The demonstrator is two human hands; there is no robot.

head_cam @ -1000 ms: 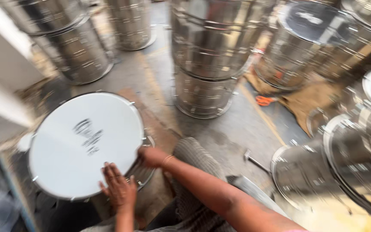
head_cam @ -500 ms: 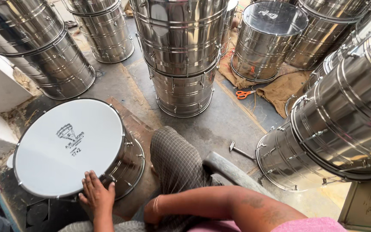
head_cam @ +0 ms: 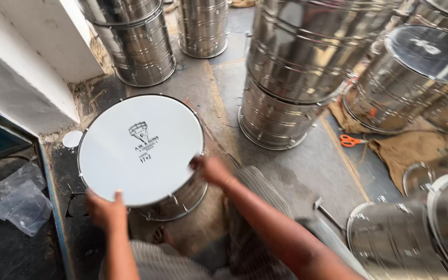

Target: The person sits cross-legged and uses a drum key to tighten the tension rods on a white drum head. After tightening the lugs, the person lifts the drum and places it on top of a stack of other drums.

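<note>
Concrete floor [head_cam: 296, 171] crowded with steel drums; I see the white-headed drum [head_cam: 141, 148] standing between my hands. Left hand [head_cam: 105, 210] grips its near rim, right hand [head_cam: 211, 168] clasps the right edge, both equally close.

Steel drum [head_cam: 175, 199] with white round head [head_cam: 141, 148] sitting upright on the floor, black logo print showing near centre, hoop fitted.
</note>
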